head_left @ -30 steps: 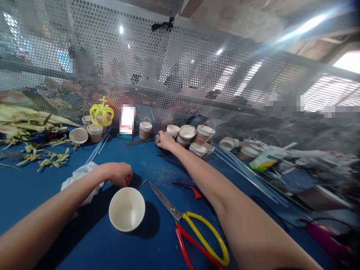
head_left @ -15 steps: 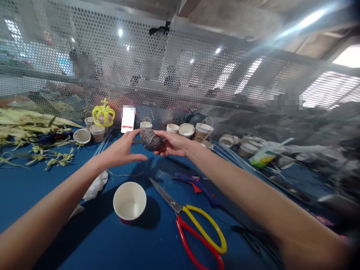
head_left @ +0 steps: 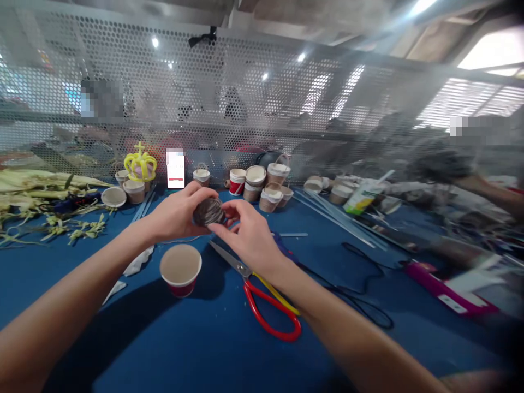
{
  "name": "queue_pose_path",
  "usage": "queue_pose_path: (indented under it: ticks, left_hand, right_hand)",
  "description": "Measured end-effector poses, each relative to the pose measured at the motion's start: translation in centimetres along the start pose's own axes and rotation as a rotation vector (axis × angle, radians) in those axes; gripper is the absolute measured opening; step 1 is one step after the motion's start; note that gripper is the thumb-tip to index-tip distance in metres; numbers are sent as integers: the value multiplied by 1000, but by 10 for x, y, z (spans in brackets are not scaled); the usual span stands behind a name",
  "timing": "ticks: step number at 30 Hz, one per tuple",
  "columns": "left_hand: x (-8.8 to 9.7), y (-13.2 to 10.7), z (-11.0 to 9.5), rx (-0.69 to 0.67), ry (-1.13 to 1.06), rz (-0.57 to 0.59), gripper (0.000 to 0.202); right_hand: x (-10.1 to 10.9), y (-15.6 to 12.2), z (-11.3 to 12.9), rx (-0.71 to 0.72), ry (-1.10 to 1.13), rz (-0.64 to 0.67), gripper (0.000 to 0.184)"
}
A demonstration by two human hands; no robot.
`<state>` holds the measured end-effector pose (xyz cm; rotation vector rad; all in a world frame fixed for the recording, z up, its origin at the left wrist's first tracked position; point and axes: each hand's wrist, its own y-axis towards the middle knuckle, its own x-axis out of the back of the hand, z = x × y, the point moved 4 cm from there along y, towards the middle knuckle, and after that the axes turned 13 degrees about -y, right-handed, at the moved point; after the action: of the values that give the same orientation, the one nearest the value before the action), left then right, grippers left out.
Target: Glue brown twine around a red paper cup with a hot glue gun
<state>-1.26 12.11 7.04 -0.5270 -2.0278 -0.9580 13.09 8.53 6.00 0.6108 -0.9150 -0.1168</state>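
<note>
A ball of dark grey twine [head_left: 209,211] is held up over the blue table. My left hand [head_left: 176,213] wraps round its left side. From the right, my right hand [head_left: 245,232] pinches at the ball with thumb and fingers. Below them a red and white paper cup [head_left: 180,271] stands upright with its mouth facing up. Scissors [head_left: 262,303] with one red and one yellow handle lie just right of the cup, partly under my right forearm. A blue glue gun [head_left: 284,248] is mostly hidden behind my right wrist.
Several small cups and twine-covered baskets [head_left: 270,196] stand along the mesh screen [head_left: 164,98]. A lit phone [head_left: 176,172] and a yellow crown [head_left: 140,166] are at the back left. Pale husks [head_left: 45,185] lie far left; a magenta power strip [head_left: 448,289] and black cable [head_left: 364,295] lie right.
My left hand has closed onto the twine ball, and my right hand has turned its fingers in over it. The ball is slightly lower and further left. The view has shifted right.
</note>
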Motion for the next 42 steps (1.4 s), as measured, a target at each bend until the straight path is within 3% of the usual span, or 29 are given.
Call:
queue_pose_path:
  ticks: [3,7,11,15,20,23,25,27,31,33,36,39,42]
  left_hand:
    - [-3,-2,3,45,13,51,56]
    - [-3,-1,24,140,-150,40,56]
    - [-13,-2,60,401,-491,98,62]
    - [-28,-8,87,527,-484,87,49]
    - [-36,-18,106,664,-230,-63,59]
    - [-24,-13,93,624,-76,-177,58]
    - [-9,-6,73,562,-31,-232,55]
    - [4,1,43,443,-11,-196,46]
    - [3,-9,-14,322,-112,310,37]
    - [-2,-26,-29,344,-64,453,30]
    - [-14,-50,-37,310,-41,569,17]
    - [-15,-61,-30,352,-85,536,15]
    - [-7,-60,-23,412,-271,420,22]
  right_hand:
    - [-20,-3,-16,-104,160,-7,7]
    - [-32,-3,-37,-211,267,11,8]
    - [-33,-6,-53,-294,271,38,11]
    - [-35,-10,-62,-318,239,69,8]
    - [-37,-12,-64,-340,280,108,7]
    - [-37,-12,-56,-359,399,197,9]
    - [-36,-13,-50,-373,488,254,12]
    - [-32,-13,-44,-389,562,282,15]
    - [-26,-14,-38,-486,774,320,12]
    - [-25,-15,-35,-515,845,359,12]
    - [-22,-18,-30,-465,802,430,12]
    - [-18,-26,-24,-390,680,459,6]
    - [-14,-37,-21,-302,485,434,6]
